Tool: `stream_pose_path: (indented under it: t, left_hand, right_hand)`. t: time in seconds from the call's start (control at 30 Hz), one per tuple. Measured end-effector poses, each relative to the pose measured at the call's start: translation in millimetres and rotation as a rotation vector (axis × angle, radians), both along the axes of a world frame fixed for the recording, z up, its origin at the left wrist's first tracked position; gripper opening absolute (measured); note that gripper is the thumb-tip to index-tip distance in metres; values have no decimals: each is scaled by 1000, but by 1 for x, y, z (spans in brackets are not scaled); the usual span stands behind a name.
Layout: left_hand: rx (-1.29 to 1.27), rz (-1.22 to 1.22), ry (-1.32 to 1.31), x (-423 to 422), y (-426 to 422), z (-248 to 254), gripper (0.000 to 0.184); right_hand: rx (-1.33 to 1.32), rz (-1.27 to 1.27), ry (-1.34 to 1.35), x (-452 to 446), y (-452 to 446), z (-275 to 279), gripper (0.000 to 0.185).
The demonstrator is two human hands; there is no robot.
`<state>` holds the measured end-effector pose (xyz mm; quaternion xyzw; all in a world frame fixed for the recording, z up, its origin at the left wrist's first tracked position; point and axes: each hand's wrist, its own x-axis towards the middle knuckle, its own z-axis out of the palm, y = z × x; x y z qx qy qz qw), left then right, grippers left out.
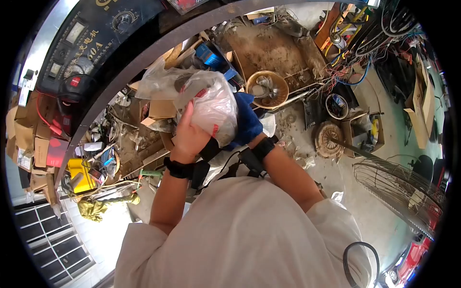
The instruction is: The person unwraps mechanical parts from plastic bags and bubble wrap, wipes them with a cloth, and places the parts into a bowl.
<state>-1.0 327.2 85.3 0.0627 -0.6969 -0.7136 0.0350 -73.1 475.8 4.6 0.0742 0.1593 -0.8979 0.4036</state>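
Observation:
A translucent plastic bag [206, 103] with red markings bulges around contents I cannot make out. My left hand [188, 133] grips its near left side, thumb pointing up along the plastic. Dark blue cloth [246, 120] lies against the bag's right side and covers most of my right hand [257, 139], so those fingers are hidden; the hand appears to hold the cloth against the bag. Black straps go round both wrists. The bag is held above a cluttered workbench, just left of a round brown bowl [267, 89] with metal parts in it.
A dark curved metal edge [120, 91] crosses the upper left, before a charger panel [79, 43]. Cardboard boxes [161, 110] and a yellow bin [80, 175] are left. Tangled wires [379, 29], a round clutch-like part [328, 139] and a fan cage [394, 187] are right.

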Motion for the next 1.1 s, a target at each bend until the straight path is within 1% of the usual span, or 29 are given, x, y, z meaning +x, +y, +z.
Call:
stream_pose_path:
  t: [0.03,0.07,0.1,0.13,0.17,0.2,0.23,0.3,0.37,0.43,0.47,0.5,0.53,0.57,0.6,0.63,0.67,0.7,0.77,0.8,0.83,0.87,0.9,0.93,0.97,1.0,1.03,1.07,1.1]
  left_hand:
    - [-219,-15,-22,-2,4,2,36]
    - [-200,-92,-166,-3,4,8,36]
    - [-184,-107,-200,-1,11,14,36]
    - [-169,-122,-235,0,17,21,37]
    - [-159,-80,-156,2,34,24,38]
    - [-149,-38,-75,2,44,25,39]
    - [-13,52,-295,0,46,18,44]
    - [53,159,-251,-1,51,11,45]
    - [73,203,-218,-3,45,3,45]
    - [48,180,-194,-9,33,-5,47]
    - [64,171,-277,-9,33,-2,48]
    - [80,160,-360,-10,32,3,48]
    - [98,131,-351,-10,33,1,48]
    - [117,103,-344,-10,33,-1,48]
    - [141,61,-242,-10,32,-17,47]
    - [-37,-3,-198,-12,32,-18,46]
    - [-215,-55,-147,-13,33,-20,45]
    - [-593,-126,-152,-16,35,-9,44]
    - [-820,-161,16,-23,39,-31,40]
    - [-815,-158,73,-27,39,-33,42]
    - [-809,-156,132,-31,37,-33,45]
    - [-802,-155,191,-37,36,-35,48]
    - [-794,-231,173,-47,25,-39,57]
    - [-234,-238,46,-60,17,-33,50]
    - [324,-232,-94,-72,11,-22,44]
    - [881,-212,-245,-84,4,-16,39]
    - [833,-174,-228,-93,-5,-15,40]
    - [784,-136,-212,-101,-15,-15,41]
    - [795,-22,-189,-110,-23,-17,40]
  right_hand:
    - [67,-81,119,0,-6,6,36]
    - [141,-165,226,0,-11,12,29]
    - [247,-252,456,11,0,17,26]
    - [460,-285,642,11,4,20,23]
    - [690,-322,809,10,8,22,21]
    - [1030,-299,920,-2,5,-14,18]
    - [1374,-268,1019,-9,4,-14,15]
    - [1475,-190,1093,-11,15,-15,16]
    - [1552,-141,1181,-5,27,10,16]
    - [1481,-392,1275,-2,26,-3,14]
    - [1118,-245,960,-1,22,0,17]
    - [642,-228,441,0,19,2,21]
    - [403,-250,0,2,15,19,25]
    - [347,-184,-109,-7,8,8,28]
    - [344,-151,-132,-13,4,-11,32]
    - [342,-119,-156,-18,0,-30,36]
    - [395,-120,-98,-20,-7,-69,44]
    - [449,-117,-40,-20,-13,-105,54]
    - [347,-28,-360,12,-1,42,50]
    - [473,-45,-109,12,0,24,46]
    - [600,-64,223,6,7,-6,41]
    - [937,-102,770,-2,14,-39,37]
    - [1247,-211,1191,-10,18,-66,33]
    - [1403,-317,1419,-18,21,-97,29]
    - [1318,-214,1358,-24,34,-86,25]
    - [944,-126,1044,-25,34,-86,22]
    - [438,-137,531,-25,33,-90,23]
    - [165,-169,118,-27,34,-96,27]
    - [270,-234,173,-26,35,-103,28]
